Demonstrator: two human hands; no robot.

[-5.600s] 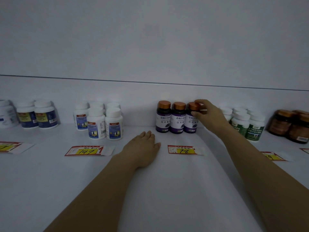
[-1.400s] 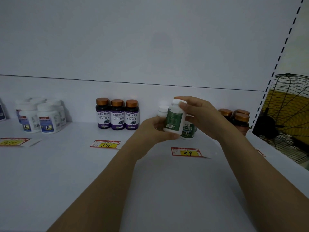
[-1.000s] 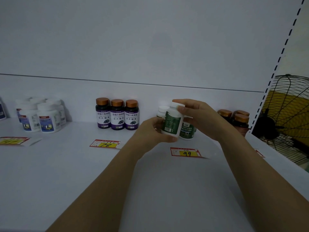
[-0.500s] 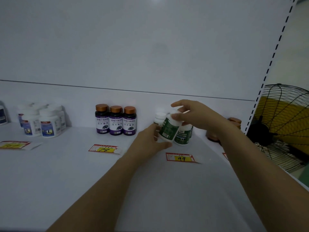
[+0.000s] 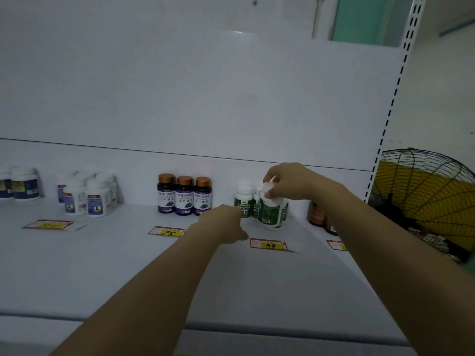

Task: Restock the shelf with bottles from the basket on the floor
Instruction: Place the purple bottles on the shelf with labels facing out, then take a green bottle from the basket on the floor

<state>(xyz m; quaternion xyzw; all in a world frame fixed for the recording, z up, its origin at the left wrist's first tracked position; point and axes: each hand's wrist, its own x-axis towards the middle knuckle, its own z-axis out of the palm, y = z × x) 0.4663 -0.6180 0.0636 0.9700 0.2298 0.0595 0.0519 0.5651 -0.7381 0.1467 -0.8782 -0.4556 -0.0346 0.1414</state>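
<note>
A white bottle with a green label [image 5: 270, 214] stands on the white shelf [image 5: 128, 265], in front of other green-labelled bottles [image 5: 243, 204]. My right hand [image 5: 290, 181] pinches its white cap from above. My left hand [image 5: 223, 224] hovers just left of the bottle with loosely curled fingers, holding nothing and not touching it. The bottle sits behind the price tag marked 99 [image 5: 270, 245]. The basket is out of view.
Three purple bottles with copper caps [image 5: 185, 196] stand left of the green ones. Blue-labelled white bottles [image 5: 87, 196] are further left. Brown bottles [image 5: 317, 214] sit partly hidden behind my right forearm. A wire-caged fan [image 5: 424, 196] stands beyond the shelf's right upright.
The green-labelled bottle went down from between both hands onto the shelf. My left hand let go and drew back to the left; my right hand moved to the cap.
</note>
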